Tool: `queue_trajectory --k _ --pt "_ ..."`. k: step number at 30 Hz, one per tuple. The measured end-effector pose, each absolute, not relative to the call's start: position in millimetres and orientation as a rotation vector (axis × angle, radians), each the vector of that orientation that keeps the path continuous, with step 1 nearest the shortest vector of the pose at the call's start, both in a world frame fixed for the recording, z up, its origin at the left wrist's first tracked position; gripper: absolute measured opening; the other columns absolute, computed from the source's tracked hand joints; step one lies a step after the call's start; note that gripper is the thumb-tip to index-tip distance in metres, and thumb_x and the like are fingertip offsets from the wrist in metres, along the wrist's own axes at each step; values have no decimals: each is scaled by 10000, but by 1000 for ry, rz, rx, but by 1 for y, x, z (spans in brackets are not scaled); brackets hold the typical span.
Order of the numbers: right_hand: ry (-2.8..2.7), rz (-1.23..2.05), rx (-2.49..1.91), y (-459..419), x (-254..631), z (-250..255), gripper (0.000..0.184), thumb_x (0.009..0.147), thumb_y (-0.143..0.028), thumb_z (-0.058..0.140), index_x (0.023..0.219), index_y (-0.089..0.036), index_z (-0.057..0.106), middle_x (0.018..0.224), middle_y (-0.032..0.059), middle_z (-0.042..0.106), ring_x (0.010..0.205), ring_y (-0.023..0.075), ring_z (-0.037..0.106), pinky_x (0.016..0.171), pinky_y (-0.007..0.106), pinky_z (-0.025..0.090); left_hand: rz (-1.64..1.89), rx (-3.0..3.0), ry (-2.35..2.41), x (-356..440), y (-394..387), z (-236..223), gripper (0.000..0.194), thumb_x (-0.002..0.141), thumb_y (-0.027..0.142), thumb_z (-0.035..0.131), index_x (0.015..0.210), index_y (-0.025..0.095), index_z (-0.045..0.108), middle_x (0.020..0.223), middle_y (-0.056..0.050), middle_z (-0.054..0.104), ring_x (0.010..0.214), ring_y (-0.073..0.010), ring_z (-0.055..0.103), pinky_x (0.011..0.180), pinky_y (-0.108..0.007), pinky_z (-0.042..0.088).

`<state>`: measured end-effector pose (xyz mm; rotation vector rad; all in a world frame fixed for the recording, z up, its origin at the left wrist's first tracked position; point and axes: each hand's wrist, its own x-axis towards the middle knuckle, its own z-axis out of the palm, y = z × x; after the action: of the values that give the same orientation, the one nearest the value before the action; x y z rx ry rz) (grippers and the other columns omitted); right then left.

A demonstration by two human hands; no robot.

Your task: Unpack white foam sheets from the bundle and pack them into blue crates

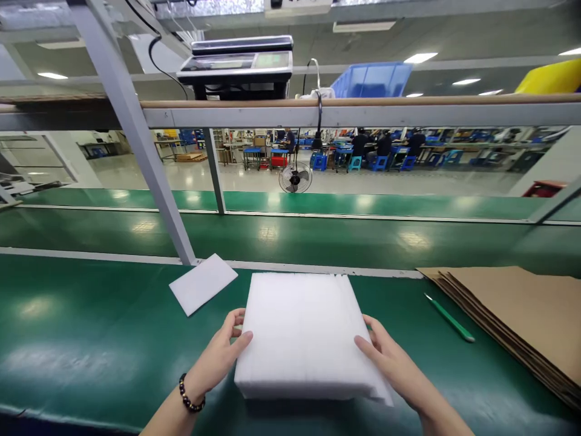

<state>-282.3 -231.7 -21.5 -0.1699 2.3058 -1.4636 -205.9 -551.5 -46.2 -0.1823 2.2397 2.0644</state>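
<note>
A white, foam-like square package (pixel 302 327) is in front of me over the green work surface (pixel 113 339); a loose flap sticks out at its front right corner. Its left side is gripped by my left hand (pixel 227 342), thumb on the top edge and fingers curled at the side. On the right side, my right hand (pixel 379 345) grips it the same way, with part of its fingers hidden behind the package. What lies inside the white wrapping cannot be seen. A flat white sheet or card (pixel 203 284) lies at the back left of the package.
To the right lies a stack of brown cardboard sheets (pixel 521 315), with a green pen-like tool (pixel 450 318) beside it. A grey metal post (pixel 136 133) rises at the left. Overhead, a shelf rail (pixel 236 116) carries a scale (pixel 236 63) and a blue bin (pixel 374 80).
</note>
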Motion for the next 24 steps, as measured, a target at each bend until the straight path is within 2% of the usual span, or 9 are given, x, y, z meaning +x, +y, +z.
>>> queue_trajectory --k 2,5,8,11,15,18,21,24 --pt "2349 -1380 -214 -231 -288 -13 668 751 -576 485 1286 -225 295 1269 93 483 1120 255 476 906 344 416 1989 -157 2218 -204 -552 -44 516 826 475 451 1258 252 277 1196 -110 450 926 -208 525 707 -300 451" --pt "2345 -1270 -271 -228 -297 -4 624 747 -579 492 1246 -215 404 1297 80 463 1136 270 460 921 356 407 1879 -172 2248 -198 -552 -45 605 816 485 463 1316 283 188 1232 -124 424 903 -221 542 658 -300 470" --pt "2330 -1215 -214 -229 -309 -3 634 763 -611 436 1275 -244 374 1271 71 491 1087 263 503 863 349 443 1824 -262 2358 -191 -551 -50 694 801 475 497 1362 320 119 1340 -120 326 1050 -272 488 771 -360 468" --pt "2370 -1181 -173 -234 -321 -6 638 754 -636 423 1287 -293 352 1265 49 497 1055 252 522 826 343 456 1786 -314 2521 -186 -549 -51 758 786 448 532 1387 339 84 1433 -91 193 1233 -330 318 925 -457 377" --pt "2344 -1165 -235 -242 -335 -9 556 734 -635 457 1111 -234 532 1138 64 583 971 248 560 765 335 472 1481 16 2948 -186 -542 -32 703 766 411 568 1372 349 218 1469 -26 134 1323 -354 98 1041 -555 141" --pt "2319 -1170 -244 -247 -340 -12 542 704 -619 517 1046 -200 550 1084 77 607 919 245 583 718 325 481 1196 622 3029 -198 -530 -6 676 733 426 607 1339 348 317 1456 -11 196 1329 -361 53 1043 -574 -9" --pt "2272 -1233 -254 -251 -340 -14 540 703 -598 540 1056 -190 528 1097 85 600 926 239 586 723 322 483 1031 1071 2826 -217 -512 18 747 692 498 623 1347 325 308 1445 -34 218 1320 -377 89 1027 -588 -33" --pt "2219 -1305 -244 -251 -338 -14 531 715 -577 541 1070 -183 517 1085 90 603 925 238 589 734 336 486 913 1273 2680 -233 -495 28 761 698 542 590 1354 283 303 1438 -58 221 1318 -365 111 1030 -577 -33"
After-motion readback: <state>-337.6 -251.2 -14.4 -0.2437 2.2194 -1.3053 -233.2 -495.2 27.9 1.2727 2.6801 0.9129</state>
